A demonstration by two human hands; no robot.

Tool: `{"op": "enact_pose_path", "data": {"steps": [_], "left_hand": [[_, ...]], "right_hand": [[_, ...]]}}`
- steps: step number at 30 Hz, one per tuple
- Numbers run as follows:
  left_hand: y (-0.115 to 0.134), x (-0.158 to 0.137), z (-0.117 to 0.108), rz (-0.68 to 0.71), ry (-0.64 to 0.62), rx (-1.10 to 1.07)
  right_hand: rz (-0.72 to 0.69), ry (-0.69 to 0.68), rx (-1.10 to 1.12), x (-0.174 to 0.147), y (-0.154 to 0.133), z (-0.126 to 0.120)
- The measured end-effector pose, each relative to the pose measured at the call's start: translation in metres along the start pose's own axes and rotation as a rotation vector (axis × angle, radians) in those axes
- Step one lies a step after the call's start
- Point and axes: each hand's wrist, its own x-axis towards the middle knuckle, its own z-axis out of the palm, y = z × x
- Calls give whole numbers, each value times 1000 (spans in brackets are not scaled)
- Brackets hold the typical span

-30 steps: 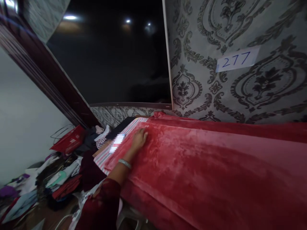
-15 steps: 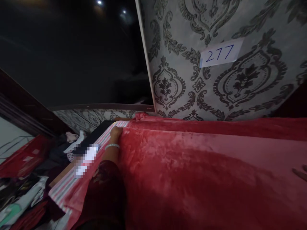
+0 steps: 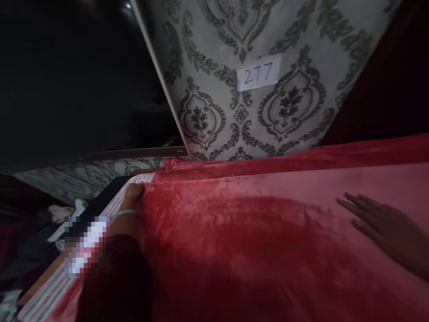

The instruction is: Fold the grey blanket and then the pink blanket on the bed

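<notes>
A plush red blanket [image 3: 234, 241] is spread in front of me, with a smooth pink band along its far part. My left hand [image 3: 133, 197] is closed on the blanket's left far corner, its fingers mostly hidden; a pale bracelet circles the wrist. On the right, my right hand [image 3: 385, 223] is open, palm down with fingers stretched out over the pink band. Whether it presses on the cloth I cannot tell. Beneath the blanket's left edge shows a striped cloth [image 3: 45, 293] in grey, white and pink.
Behind the blanket rises a patterned wall [image 3: 214, 53] bearing a paper label [image 3: 259, 73] marked 277. A large black screen [image 3: 77, 80] stands at the upper left. A dark flat object [image 3: 97, 203] and piled clothes [image 3: 30, 241] lie along the left. A pixelated patch covers something bright there.
My right hand has come further into view from the right edge, over the blanket. The view has turned right. My left hand keeps its hold on the corner.
</notes>
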Motion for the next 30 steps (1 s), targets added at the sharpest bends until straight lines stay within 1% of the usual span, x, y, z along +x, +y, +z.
{"op": "enact_pose_path", "data": {"steps": [1,2,3,4,5,6,7,9,10,12,14,16,21,25,30], "left_hand": [[6,-6,-4,12,32,21],[13,-16,-6,56,68,51],[21,-30,-5,137,95,86],[30,-47,-2,253,101,122],[39,-68,3,386,79,156],[47,-91,10,522,31,182],[54,-115,18,626,-26,195],[64,-160,33,760,-107,196],[67,-179,40,790,-121,195],[70,-205,48,800,-100,203],[69,-215,52,784,-64,217],[69,-214,52,783,-49,223],[69,-210,52,758,-56,255],[71,-216,53,728,-66,283],[74,-223,50,700,-108,287]], "right_hand": [[-22,-33,13,0,-1,-3],[-31,-67,21,1,-3,-6],[-28,-98,21,3,-6,-10],[-12,-119,11,5,-8,-13],[-2,-138,2,6,-11,-17],[-1,-151,-5,8,-13,-20],[-5,-159,-11,9,-15,-23],[-16,-167,-17,11,-17,-27],[-21,-169,-18,12,-17,-28],[-28,-173,-17,12,-17,-30],[-31,-177,-17,13,-17,-31],[-33,-177,-21,13,-16,-33],[-70,-162,-14,10,-13,-32],[-86,-162,12,8,-7,-27],[-89,-178,40,9,-3,-24]]}}
